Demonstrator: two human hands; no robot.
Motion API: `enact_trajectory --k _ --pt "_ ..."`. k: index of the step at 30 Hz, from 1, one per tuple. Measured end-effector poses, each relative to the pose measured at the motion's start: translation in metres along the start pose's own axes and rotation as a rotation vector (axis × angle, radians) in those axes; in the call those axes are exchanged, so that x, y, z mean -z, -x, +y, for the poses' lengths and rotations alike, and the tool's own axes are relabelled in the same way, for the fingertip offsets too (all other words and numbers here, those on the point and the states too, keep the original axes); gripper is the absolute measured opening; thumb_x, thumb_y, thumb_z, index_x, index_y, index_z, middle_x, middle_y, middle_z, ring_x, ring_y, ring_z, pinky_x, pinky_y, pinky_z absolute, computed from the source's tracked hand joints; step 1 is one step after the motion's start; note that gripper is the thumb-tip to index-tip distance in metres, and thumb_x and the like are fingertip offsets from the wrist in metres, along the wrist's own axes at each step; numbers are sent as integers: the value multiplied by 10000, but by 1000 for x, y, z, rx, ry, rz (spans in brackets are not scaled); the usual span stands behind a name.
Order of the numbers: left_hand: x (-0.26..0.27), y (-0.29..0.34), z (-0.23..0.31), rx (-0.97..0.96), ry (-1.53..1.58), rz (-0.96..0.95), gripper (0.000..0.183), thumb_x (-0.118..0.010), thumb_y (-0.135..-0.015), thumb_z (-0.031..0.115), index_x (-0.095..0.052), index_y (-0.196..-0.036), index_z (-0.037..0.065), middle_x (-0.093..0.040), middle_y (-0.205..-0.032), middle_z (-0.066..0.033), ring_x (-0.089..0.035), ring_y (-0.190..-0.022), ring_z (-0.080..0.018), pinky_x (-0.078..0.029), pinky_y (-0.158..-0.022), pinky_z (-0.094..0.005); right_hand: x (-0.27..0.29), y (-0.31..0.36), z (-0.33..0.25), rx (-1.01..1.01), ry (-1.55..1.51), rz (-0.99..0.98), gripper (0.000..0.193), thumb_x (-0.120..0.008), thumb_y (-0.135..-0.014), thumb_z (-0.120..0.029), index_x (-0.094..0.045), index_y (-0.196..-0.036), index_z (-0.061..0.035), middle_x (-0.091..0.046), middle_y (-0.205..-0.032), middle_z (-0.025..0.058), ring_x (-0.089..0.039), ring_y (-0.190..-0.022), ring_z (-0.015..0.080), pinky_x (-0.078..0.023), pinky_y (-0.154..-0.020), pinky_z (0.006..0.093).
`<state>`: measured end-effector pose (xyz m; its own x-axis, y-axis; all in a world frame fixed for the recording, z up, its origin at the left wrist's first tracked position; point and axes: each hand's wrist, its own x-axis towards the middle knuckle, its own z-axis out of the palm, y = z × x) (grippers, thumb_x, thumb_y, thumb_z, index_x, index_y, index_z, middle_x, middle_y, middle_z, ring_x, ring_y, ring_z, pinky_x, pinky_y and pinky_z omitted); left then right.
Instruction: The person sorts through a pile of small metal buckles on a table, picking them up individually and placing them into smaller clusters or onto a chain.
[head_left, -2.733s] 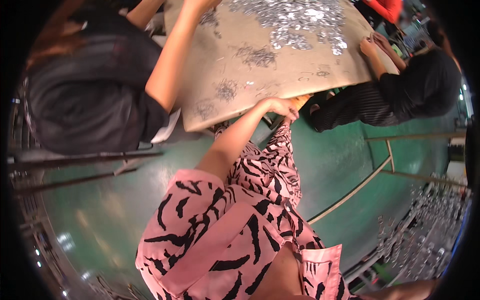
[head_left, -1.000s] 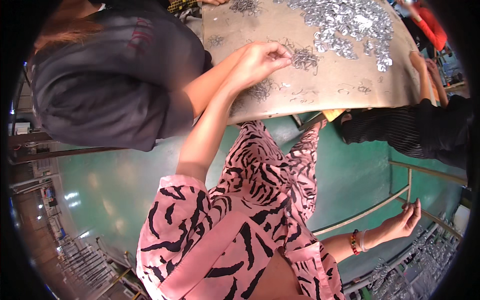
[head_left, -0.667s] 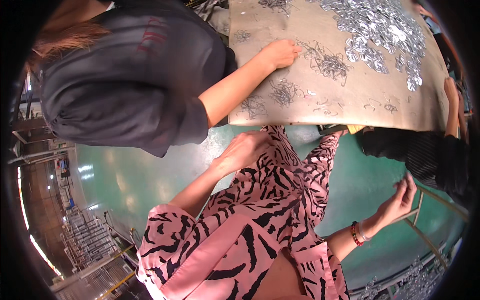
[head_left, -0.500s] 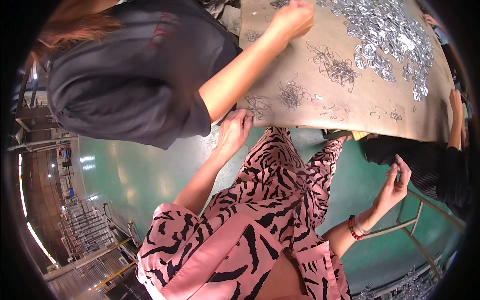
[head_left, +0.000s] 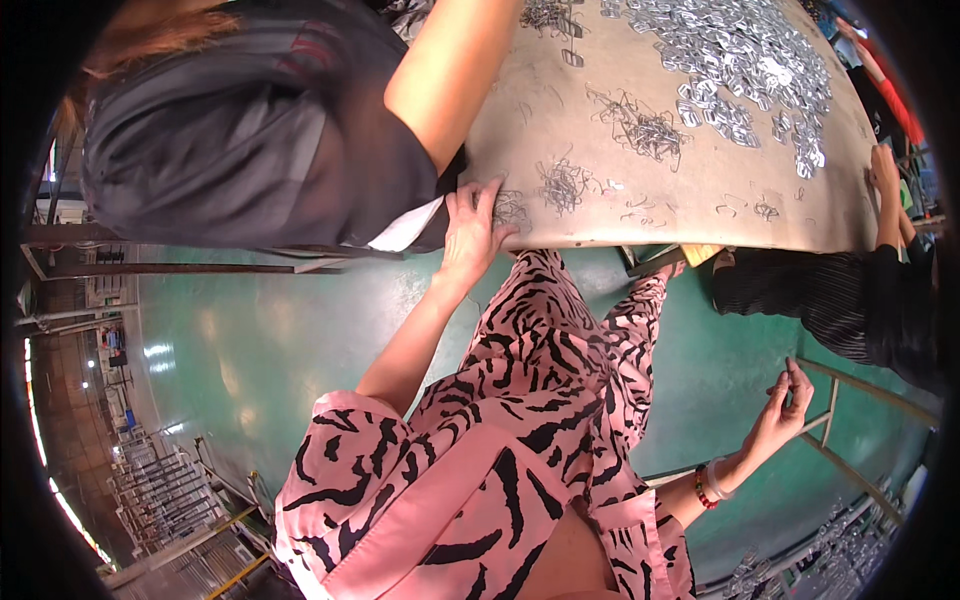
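My left hand [head_left: 472, 232] rests at the near left corner of the table [head_left: 690, 215], its fingers spread and thumb stretched along the edge. Right beside its fingertips lies a small pile of thin bent wire hooks [head_left: 511, 208]. Nothing shows in that hand. My right hand [head_left: 785, 408] hangs in the air to the right, below the table's level and away from it. Its fingers are loosely curled and apart, with no object visible between them. Further wire hooks [head_left: 565, 187] lie in loose clumps across the tabletop.
A large heap of shiny metal buckle-like pieces [head_left: 745, 60] covers the far right of the table. Close on my left a person in a dark shirt [head_left: 250, 150] reaches over the table. Another person in black [head_left: 800, 295] sits at right, near a metal frame [head_left: 830, 410].
My left hand has opened its fingers at the table corner. My right hand has dropped lower. The neighbour's arm has moved further up, its hand now out of view.
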<state>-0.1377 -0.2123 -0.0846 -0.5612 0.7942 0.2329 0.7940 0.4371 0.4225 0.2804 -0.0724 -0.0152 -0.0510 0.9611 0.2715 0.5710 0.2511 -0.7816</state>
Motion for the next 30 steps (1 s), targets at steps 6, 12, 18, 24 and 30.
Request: enact_trajectory --k 6,12,18,24,30 --pt "-5 -12 -19 -46 34 134 523 -738 -684 156 -536 -1162 81 -529 -1017 -134 -476 -954 -318 -424 -846 -395 1 10 -12 27 -41 60 173 -517 -910 -61 -635 -1033 -34 -551 -1001 31 -460 -715 64 -398 -585 194" --pt "4 -66 9 -88 241 -71 226 -660 -755 174 -664 -935 38 -646 -859 -143 -607 -829 -308 -473 -755 -386 -2 10 -27 87 -36 53 164 -533 -904 -61 -638 -1028 -39 -536 -1007 22 -471 -753 58 -396 -591 188" --pt "-35 -133 27 -43 101 -200 191 -644 -738 176 -686 -840 19 -644 -796 -215 -632 -831 -353 -489 -743 -432 1 13 -34 96 -114 82 159 -546 -891 -37 -635 -1022 -24 -526 -995 20 -471 -758 56 -397 -595 186" --pt "-57 -144 50 -88 -142 -257 167 -596 -711 97 -665 -790 -32 -635 -827 -253 -627 -863 -382 -492 -759 -452 13 23 -14 13 -84 78 147 -533 -887 -10 -634 -994 -18 -538 -999 32 -475 -767 62 -402 -600 193" --pt "-64 -146 47 -116 -267 -264 223 -504 -723 59 -629 -871 -52 -604 -931 -285 -594 -909 -418 -470 -796 -486 -3 8 -17 -31 -103 29 173 -532 -863 34 -633 -995 -15 -540 -961 41 -497 -806 83 -401 -633 191"
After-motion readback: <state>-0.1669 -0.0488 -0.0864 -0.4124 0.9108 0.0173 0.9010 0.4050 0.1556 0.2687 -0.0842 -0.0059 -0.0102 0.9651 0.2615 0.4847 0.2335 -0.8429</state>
